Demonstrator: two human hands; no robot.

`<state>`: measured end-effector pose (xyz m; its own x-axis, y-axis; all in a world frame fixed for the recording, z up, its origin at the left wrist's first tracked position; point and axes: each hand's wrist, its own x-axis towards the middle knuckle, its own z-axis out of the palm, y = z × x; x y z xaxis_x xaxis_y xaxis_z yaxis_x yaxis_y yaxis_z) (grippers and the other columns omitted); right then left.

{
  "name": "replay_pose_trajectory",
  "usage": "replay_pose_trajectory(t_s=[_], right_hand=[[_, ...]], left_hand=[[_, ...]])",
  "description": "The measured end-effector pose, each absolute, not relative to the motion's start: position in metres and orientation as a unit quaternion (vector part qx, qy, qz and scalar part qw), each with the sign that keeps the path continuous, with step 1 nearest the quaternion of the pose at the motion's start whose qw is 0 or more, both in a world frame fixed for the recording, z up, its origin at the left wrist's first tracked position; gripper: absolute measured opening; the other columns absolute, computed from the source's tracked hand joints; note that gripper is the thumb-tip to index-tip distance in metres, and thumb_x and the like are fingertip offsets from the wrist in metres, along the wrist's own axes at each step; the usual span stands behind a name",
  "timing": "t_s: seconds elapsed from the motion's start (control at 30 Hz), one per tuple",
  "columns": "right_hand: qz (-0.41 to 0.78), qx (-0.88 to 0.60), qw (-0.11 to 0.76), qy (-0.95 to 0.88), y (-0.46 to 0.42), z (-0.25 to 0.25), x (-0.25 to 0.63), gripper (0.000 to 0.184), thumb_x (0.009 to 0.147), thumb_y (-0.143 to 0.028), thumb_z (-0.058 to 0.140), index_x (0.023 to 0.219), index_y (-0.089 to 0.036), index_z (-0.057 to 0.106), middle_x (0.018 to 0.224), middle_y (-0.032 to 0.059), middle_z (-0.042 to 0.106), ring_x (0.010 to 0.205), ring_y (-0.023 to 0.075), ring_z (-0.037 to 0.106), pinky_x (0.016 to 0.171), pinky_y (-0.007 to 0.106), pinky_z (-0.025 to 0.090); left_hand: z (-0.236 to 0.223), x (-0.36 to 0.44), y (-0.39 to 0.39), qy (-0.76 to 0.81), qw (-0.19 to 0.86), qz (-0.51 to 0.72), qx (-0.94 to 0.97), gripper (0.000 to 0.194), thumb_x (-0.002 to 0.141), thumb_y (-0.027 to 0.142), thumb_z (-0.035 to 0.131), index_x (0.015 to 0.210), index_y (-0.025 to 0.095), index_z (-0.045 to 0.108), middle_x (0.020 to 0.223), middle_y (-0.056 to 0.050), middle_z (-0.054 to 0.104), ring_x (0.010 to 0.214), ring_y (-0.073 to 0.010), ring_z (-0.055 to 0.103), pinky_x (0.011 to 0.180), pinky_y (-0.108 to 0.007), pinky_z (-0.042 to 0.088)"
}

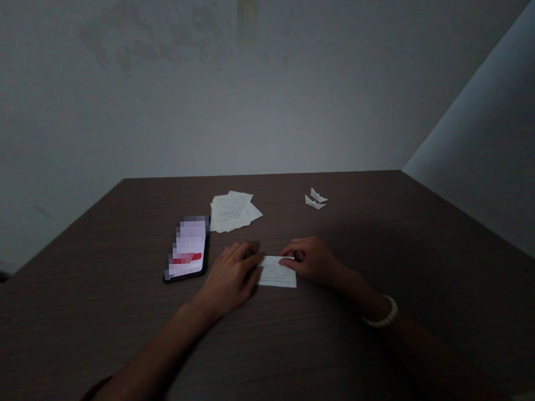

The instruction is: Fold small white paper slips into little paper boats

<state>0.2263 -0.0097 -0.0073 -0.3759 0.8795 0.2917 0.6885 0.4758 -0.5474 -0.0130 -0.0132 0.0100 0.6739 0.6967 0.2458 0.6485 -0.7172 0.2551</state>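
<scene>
A small printed sheet of paper [276, 275] lies on the dark wooden table in front of me. At its left edge is my left hand [232, 276], curled, with thumb and index finger closed on the paper. My right hand [312, 258] pinches the upper right part of the sheet between thumb and bent index finger. Both hands rest low at the tabletop. The sheet's left end is partly hidden under my left fingers. A pale beaded bracelet [381, 316] circles my right wrist.
A phone [187, 250] with a lit, partly blurred screen lies left of my left hand. Behind it is a loose pile of printed papers [231, 212]. Two small folded paper boats [315, 200] sit farther back to the right. The table [273, 358] meets a wall at its far edge.
</scene>
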Motion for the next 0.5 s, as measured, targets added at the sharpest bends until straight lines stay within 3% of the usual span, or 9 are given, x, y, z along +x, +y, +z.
replay_pose_trajectory(t_s=[0.27, 0.5], right_hand=[[0.137, -0.475, 0.282, -0.822, -0.0070, -0.0099, 0.2294, 0.011, 0.081, -0.027, 0.073, 0.087, -0.019, 0.075, 0.068, -0.0008, 0.063, 0.057, 0.0095, 0.049, 0.057, 0.023, 0.032], [0.133, -0.469, 0.307, -0.817, -0.0068, -0.0116, 0.2305, 0.009, 0.082, -0.025, 0.072, 0.087, -0.018, 0.074, 0.069, -0.0006, 0.062, 0.055, 0.0087, 0.048, 0.055, 0.022, 0.032]], left_hand=[[0.0074, -0.0157, -0.0105, 0.329, 0.116, 0.180, 0.920, 0.027, 0.093, 0.025, 0.052, 0.113, 0.016, 0.066, 0.120, -0.012, 0.057, 0.106, -0.0268, 0.053, 0.092, -0.046, 0.046], [0.0084, -0.0150, -0.0104, 0.312, 0.123, 0.174, 0.926, 0.025, 0.093, 0.026, 0.052, 0.110, 0.015, 0.067, 0.111, -0.010, 0.062, 0.100, -0.0258, 0.056, 0.090, -0.046, 0.045]])
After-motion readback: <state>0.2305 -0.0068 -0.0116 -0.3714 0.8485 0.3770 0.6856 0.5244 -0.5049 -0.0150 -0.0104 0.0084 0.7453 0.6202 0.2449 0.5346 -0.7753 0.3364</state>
